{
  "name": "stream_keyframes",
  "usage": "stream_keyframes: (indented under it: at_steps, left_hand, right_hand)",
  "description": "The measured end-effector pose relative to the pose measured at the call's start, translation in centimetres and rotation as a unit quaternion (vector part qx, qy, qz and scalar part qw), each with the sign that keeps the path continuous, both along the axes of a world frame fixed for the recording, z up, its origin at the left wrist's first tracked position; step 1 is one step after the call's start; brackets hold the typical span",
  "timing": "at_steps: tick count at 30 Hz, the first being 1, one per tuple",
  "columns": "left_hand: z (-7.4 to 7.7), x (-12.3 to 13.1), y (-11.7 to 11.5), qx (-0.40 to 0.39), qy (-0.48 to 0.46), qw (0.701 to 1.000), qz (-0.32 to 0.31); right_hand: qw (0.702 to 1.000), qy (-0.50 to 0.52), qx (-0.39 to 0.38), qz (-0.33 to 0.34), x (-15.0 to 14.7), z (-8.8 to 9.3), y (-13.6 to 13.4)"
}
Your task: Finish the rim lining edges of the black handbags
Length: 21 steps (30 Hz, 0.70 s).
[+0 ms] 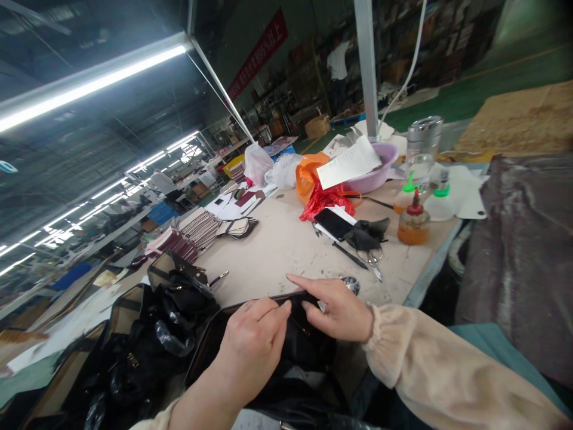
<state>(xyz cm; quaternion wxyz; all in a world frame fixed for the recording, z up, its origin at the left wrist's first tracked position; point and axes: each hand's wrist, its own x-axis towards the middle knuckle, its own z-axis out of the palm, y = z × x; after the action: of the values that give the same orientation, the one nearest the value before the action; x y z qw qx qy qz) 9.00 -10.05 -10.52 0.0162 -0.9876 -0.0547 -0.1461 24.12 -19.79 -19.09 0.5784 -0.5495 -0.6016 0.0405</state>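
Note:
A black glossy bag (308,349) lies at the near edge of the worktable (277,245). My left hand (253,346) presses on its top edge, fingers curled and closed against the black material. My right hand (338,307) rests on the same edge from the right, forefinger stretched out to the left, thumb and other fingers gripping the bag's rim. The two hands almost touch.
More black bags (152,334) pile up at the left. On the table lie scissors (371,260), a phone (333,224), a black cloth (364,234), glue bottles (414,220), a purple basin (373,173) with paper, plastic bags (313,179) and stacked card pieces (197,230). A person stands far back.

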Motion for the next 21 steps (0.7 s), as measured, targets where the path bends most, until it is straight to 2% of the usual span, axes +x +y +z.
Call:
stream_keyframes:
  at_steps: [8, 10, 14, 21]
  left_hand:
    - [0.8, 0.1, 0.0, -0.020, -0.026, 0.998, 0.051]
    - [1.0, 0.3, 0.1, -0.061, -0.023, 0.996, 0.064]
    - [0.9, 0.4, 0.3, -0.158, 0.007, 0.985, 0.062]
    - [0.7, 0.5, 0.6, -0.174, 0.015, 0.983, 0.052]
  right_hand:
    - [0.999, -0.008, 0.034, 0.012, -0.1, 0.3, 0.1]
    - [0.999, -0.010, 0.029, 0.017, 0.0, 0.4, 0.1]
    - [0.998, -0.033, 0.030, 0.053, 0.2, 0.8, -0.1]
    - [0.994, -0.100, 0.016, 0.034, 0.2, 1.4, 0.1]
